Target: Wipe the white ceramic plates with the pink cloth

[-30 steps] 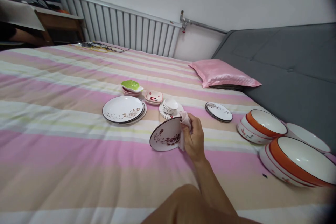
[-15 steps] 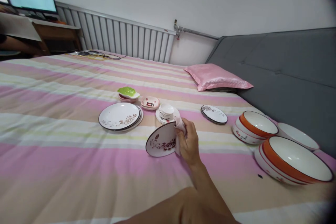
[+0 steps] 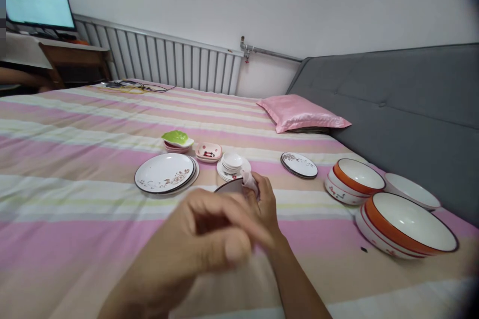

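My right hand grips a plate by its right edge, with a pale pink cloth between the fingers and the rim. Only the dark upper rim and a strip of that plate show. My left hand, smeared by motion, is in front of it and hides the rest. Its fingers reach forward with the thumb apart, and nothing is seen in them. Beyond the hands stand small white bowls stacked on small plates. To the left lies a stack of floral plates.
Pink square dishes and a green leaf-shaped dish sit farther back. Oval plates lie to the right. Orange-banded bowls and a white bowl stand near the grey headboard. A pink pillow and cables rest on the bed.
My left hand has come into view from below and now covers most of the plate. The right hand still grips plate and cloth. The view has tilted up and shifted slightly right.
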A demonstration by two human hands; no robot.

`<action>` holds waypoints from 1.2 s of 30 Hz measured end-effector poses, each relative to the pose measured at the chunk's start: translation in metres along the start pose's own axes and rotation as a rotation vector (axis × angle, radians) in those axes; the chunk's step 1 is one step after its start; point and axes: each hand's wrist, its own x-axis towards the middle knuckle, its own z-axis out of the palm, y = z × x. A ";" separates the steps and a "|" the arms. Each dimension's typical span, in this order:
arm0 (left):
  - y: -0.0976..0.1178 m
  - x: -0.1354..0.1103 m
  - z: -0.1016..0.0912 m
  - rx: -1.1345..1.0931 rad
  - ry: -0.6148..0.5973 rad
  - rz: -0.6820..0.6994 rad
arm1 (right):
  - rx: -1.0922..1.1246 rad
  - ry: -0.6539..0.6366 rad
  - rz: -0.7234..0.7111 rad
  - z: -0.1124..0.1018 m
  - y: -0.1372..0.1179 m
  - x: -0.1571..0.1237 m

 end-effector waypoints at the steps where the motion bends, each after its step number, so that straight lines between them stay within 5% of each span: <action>1: 0.000 0.010 -0.005 0.069 0.101 -0.009 | 0.000 0.001 -0.006 0.000 0.000 0.000; 3: -0.009 0.027 -0.017 0.356 0.353 -0.060 | -0.001 -0.003 -0.004 -0.001 -0.001 0.001; 5: -0.027 0.039 -0.030 0.644 0.412 -0.114 | 0.004 -0.013 0.009 -0.002 -0.002 0.001; 10: -0.076 0.054 -0.037 0.581 -0.061 -0.308 | 0.042 -0.037 0.048 -0.007 -0.007 0.002; 14: -0.096 0.063 -0.024 0.478 -0.051 -0.353 | 0.112 -0.003 0.117 -0.010 -0.007 0.003; 19: -0.091 0.067 -0.004 0.858 0.012 -0.182 | 0.177 0.063 0.182 -0.013 -0.002 0.003; 25: -0.078 0.062 0.026 1.259 0.030 -0.208 | 0.013 0.114 -0.024 -0.018 -0.012 0.001; 31: -0.080 0.060 0.037 1.402 -0.021 -0.248 | -0.183 0.066 -0.247 -0.016 -0.039 -0.003; 36: -0.081 0.061 0.036 1.406 -0.051 -0.238 | -0.193 0.094 -0.228 -0.017 -0.026 0.000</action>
